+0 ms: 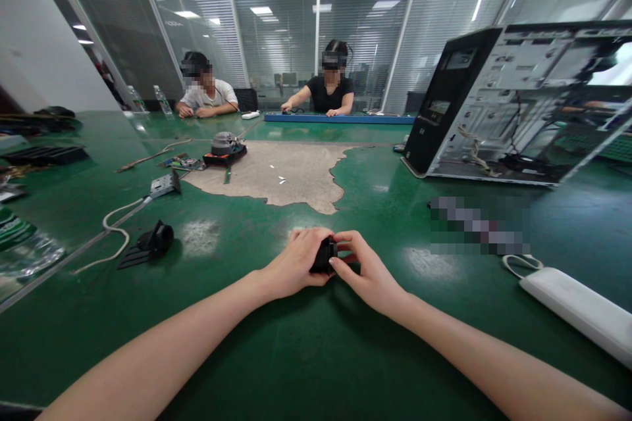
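A small black block-shaped part is held just above or on the green table, between my two hands; its exact kind I cannot make out. My left hand is wrapped round it from the left, with the back of the hand facing up. From the right, the thumb and fingers of my right hand close on the part's right edge. Much of the part is hidden by my left palm and fingers. Left of my hands lies a black plastic piece with a round end and slats.
An opened computer case stands at the right, with a white power bank nearer me. Left are a metal bracket, a cable and a plastic bottle. A fan-like unit sits beyond. Two people sit across the table.
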Demonstrator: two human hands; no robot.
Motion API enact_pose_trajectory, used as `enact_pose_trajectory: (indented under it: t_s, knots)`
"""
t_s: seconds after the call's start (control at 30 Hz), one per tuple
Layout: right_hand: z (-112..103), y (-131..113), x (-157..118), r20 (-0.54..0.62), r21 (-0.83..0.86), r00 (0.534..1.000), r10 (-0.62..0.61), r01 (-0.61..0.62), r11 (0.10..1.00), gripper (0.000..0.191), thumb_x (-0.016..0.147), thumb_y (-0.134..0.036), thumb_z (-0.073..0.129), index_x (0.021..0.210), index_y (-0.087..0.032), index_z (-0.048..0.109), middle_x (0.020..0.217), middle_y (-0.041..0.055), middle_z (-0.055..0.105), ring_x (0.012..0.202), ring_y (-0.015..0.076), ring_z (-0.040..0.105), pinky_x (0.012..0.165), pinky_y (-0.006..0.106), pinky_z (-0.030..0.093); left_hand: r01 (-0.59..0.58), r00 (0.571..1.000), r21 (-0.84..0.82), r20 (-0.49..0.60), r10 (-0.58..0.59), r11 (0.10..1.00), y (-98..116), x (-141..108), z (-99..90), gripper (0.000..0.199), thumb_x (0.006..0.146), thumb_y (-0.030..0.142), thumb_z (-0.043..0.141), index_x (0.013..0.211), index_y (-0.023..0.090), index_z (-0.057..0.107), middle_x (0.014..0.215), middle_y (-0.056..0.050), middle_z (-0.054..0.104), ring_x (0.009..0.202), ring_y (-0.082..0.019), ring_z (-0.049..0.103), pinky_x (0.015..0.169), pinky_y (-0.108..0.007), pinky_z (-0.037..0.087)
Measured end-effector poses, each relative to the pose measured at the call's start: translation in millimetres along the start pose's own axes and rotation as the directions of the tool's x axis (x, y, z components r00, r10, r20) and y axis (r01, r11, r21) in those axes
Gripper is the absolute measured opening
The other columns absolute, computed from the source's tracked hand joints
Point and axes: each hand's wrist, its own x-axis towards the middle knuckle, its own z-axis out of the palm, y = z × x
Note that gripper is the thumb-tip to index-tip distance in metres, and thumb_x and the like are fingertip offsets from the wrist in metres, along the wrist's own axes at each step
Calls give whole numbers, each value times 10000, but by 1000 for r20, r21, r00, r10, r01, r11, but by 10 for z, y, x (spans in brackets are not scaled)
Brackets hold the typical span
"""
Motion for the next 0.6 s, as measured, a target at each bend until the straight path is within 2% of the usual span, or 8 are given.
enact_pose_trajectory:
  t_s: [0.13, 0.33, 0.4, 0.6]
  knots:
    - [-6, -9, 9, 46, 20, 997, 56, -57, 998, 277, 802, -179, 497, 1070, -199, 430, 968, 56, 543, 865, 164, 567, 726, 325, 514, 0, 1000, 2, 12, 0, 1000, 7, -2, -11, 605, 664, 183, 612, 1166, 218, 275, 1107, -65, 496, 1011, -236, 473, 879, -381, 305]
    - [-32, -50, -7, -31, -6, 997, -75, 74, 997, 157, 797, -187, 507, 951, -216, 512, 1025, 59, 499, 935, 175, 534, 725, 296, 507, -2, 1000, -5, 9, 2, 1000, 13, -2, -20, 619, 667, 190, 615, 1179, 224, 269, 1126, -68, 490, 1020, -236, 472, 879, -377, 305]
    - [-32, -50, -7, -40, -25, 995, -86, 85, 996, 158, 799, -179, 503, 951, -219, 508, 1023, 60, 491, 946, 176, 526, 725, 295, 507, -1, 1000, -8, 8, 1, 1000, 14, -1, -18, 617, 668, 195, 617, 1178, 226, 271, 1127, -67, 491, 1023, -237, 473, 880, -377, 307]
    - [-11, -18, 3, 24, 23, 1000, 19, -20, 1000, 263, 809, -167, 481, 1064, -207, 430, 1001, 59, 509, 892, 165, 554, 741, 328, 515, -6, 1000, -2, -1, 6, 1000, 7, 0, -12, 614, 666, 188, 613, 1175, 220, 271, 1124, -67, 491, 1029, -233, 472, 891, -381, 301]
